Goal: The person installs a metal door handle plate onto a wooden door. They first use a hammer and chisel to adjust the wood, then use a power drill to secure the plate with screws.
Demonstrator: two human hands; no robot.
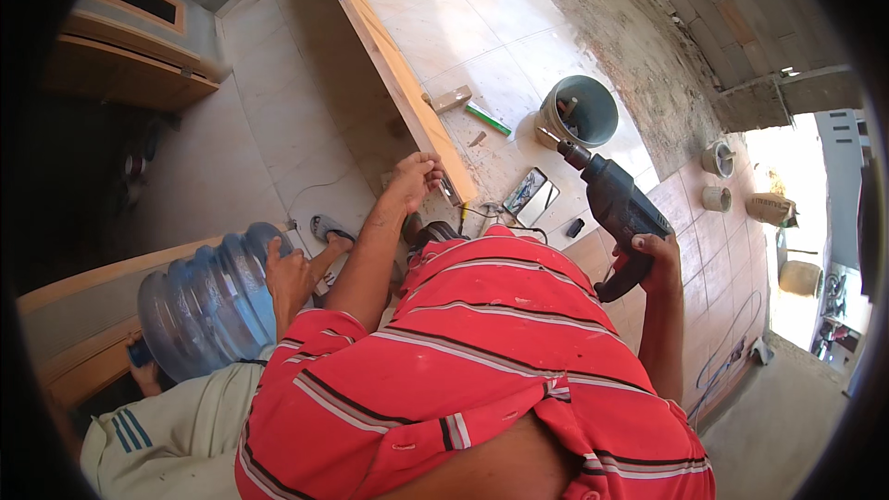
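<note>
My right hand (656, 261) grips a dark power drill (619, 202) by its handle. The drill points up and to the left, with a bit in its chuck (574, 156). In front of me a wooden door panel (394, 69) stands on its long edge and runs away toward the upper left. My left hand (419, 178) is beside the near end of its upper edge, close to a small metal fitting (450, 190). The fingers of that hand are pinched together; whatever they may hold is too small to make out.
A bucket (593, 102), a wooden block (449, 99), a green stick-like tool (488, 118) and a phone-like object (528, 193) lie right of the door. At left, another person holds a large blue water bottle (206, 301). Small pails (718, 159) and a cable (727, 366) lie further right.
</note>
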